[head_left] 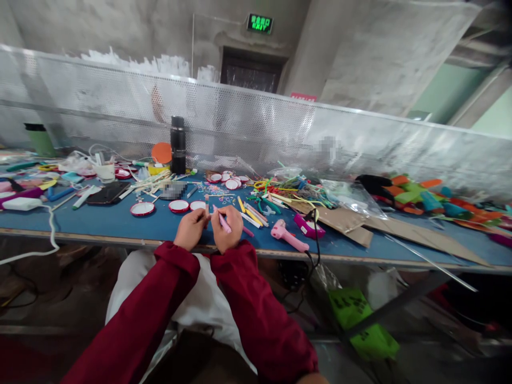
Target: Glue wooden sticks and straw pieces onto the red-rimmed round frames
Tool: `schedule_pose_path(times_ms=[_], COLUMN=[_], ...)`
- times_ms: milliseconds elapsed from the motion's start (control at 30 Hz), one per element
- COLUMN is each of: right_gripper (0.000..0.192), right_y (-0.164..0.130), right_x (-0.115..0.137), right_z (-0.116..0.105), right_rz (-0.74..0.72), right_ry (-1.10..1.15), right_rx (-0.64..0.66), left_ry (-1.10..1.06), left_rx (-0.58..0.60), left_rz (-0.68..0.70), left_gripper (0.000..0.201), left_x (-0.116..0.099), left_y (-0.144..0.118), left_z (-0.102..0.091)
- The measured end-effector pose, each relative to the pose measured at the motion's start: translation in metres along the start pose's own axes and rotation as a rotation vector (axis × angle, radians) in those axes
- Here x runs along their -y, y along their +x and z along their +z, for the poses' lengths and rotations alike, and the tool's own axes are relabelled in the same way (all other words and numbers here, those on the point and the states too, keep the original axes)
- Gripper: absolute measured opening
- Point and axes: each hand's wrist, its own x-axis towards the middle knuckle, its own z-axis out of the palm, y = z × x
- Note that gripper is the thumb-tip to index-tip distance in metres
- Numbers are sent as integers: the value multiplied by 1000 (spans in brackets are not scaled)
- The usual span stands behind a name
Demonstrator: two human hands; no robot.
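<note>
Both my hands meet over the front edge of the blue table [120,221]. My right hand [228,229] grips a thin pink stick [222,220] like a pen, its tip pointing up and left. My left hand [191,228] pinches a small pale piece [207,214] at its fingertips, right beside the stick's tip. Dark red sleeves cover both my arms. Just beyond my hands lie red-rimmed round lids [178,206] and loose coloured sticks [252,214].
A pink glue gun [288,237] with a black cable lies right of my hands. Cardboard sheets [384,226], plastic bags and orange and teal pieces fill the right side. A black flask [178,144], a phone [107,193] and a white charger [22,204] are to the left. A perforated metal screen backs the table.
</note>
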Motion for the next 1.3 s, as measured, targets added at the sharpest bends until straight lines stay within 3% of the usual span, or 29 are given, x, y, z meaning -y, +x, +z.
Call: schedule_pose_path(times_ms=[100, 200, 333, 467, 667, 800, 967, 1100, 1300], right_gripper=[14, 14, 34, 25, 33, 16, 13, 15, 24], right_y=[6, 21, 44, 56, 49, 50, 54, 56, 58], right_x=[-4, -16, -44, -69, -68, -66, -67, -61, -51], right_z=[-13, -40, -78, -95, -84, -65, -49, -50, -45], right_rz=[21, 1, -107, -127, -35, -105, -145, -128, -107], right_ry=[18, -26, -158, -210, -245, -427, -479, -536, -586], right_rx=[57, 129, 275, 399, 527, 626, 716, 805, 921], left_ry=[-63, -142, -166, -136, -119, 31, 158, 113, 168], left_rx=[-24, -40, -50, -60, -13, 74, -23, 26, 21], left_rz=[-26, -63, -75, -60, -131, -91, -62, -123, -108], left_gripper=[30, 31, 32, 31, 26, 19, 20, 22, 23], left_x=[-2, -3, -4, -3, 2, -2, 2, 12, 22], left_y=[0, 0, -1, -2, 7, 20, 31, 32, 34], left_z=[0, 0, 1, 0, 2, -2, -1, 7, 10])
